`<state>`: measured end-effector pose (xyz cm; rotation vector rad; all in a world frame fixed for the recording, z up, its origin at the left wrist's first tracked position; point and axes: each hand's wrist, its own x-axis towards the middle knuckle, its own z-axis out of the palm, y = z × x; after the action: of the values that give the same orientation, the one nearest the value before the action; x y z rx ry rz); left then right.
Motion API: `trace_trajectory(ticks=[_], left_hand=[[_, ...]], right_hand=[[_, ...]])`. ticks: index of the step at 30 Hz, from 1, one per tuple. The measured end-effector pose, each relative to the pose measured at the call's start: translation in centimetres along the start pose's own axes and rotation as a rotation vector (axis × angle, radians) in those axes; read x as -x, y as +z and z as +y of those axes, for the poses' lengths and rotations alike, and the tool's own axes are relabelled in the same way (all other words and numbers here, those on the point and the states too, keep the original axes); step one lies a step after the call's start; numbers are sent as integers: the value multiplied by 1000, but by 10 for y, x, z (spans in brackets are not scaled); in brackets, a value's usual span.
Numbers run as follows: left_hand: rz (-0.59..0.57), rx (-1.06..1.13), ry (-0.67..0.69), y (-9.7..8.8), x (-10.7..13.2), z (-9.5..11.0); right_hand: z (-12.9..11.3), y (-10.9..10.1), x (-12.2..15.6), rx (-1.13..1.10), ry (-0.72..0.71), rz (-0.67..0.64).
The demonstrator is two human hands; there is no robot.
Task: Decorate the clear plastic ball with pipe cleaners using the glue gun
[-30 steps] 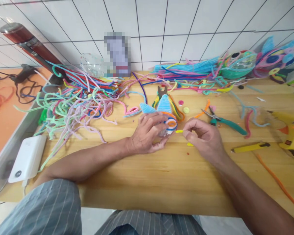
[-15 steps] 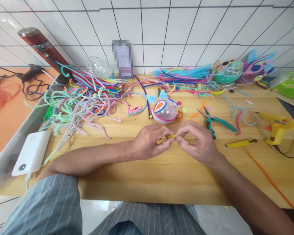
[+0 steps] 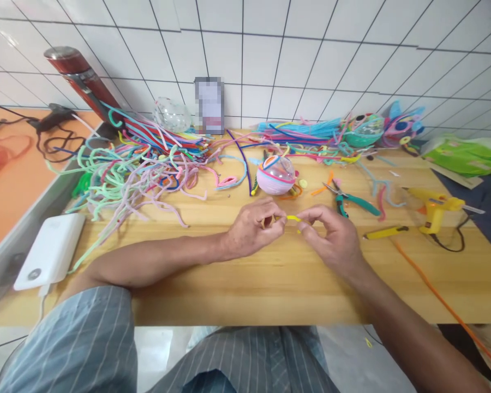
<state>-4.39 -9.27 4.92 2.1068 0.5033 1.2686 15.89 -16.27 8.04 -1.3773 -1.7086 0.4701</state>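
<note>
Between my two hands a short yellow pipe cleaner (image 3: pixel 293 218) is stretched, slightly bent. My left hand (image 3: pixel 254 229) pinches one end of it between thumb and fingers. At the other end my right hand (image 3: pixel 331 236) has closed its thumb and fingertips on it, and a small yellow tip shows below. Just beyond the hands sits a clear ball wrapped in pink pipe cleaner (image 3: pixel 275 180), with blue and orange loops on its top. Green-handled pliers (image 3: pixel 358 203) lie right of my right hand.
Loose pipe cleaners (image 3: pixel 143 177) heap at the left, by a white power bank (image 3: pixel 51 251). On the right are a yellow glue gun (image 3: pixel 436 213), a yellow cutter knife (image 3: pixel 387 232) and an orange cord (image 3: pixel 433 284). Decorated balls (image 3: pixel 364 131) and a phone (image 3: pixel 210 106) stand along the wall.
My hands have drawn slightly apart, exposing more of the yellow pipe cleaner. The wrapped ball appears turned, its blue fins less visible. The camera view has shifted a little.
</note>
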Motion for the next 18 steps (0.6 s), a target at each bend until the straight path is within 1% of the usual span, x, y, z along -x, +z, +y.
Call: trace_trajectory(ticks=[6, 11, 14, 16, 18], left_hand=[[22, -85, 76, 3, 5, -6], [-67, -159, 0, 6, 10, -16], [-65, -144, -18, 10, 13, -22], [-56, -95, -31, 13, 14, -26], [-40, -22, -72, 16, 15, -28]], right_hand=[[-3, 4, 7, 34, 33, 51], [2, 11, 13, -55, 133, 27], [8, 16, 18, -69, 182, 20], [12, 20, 21, -52, 187, 31], [16, 24, 24, -35, 180, 55]])
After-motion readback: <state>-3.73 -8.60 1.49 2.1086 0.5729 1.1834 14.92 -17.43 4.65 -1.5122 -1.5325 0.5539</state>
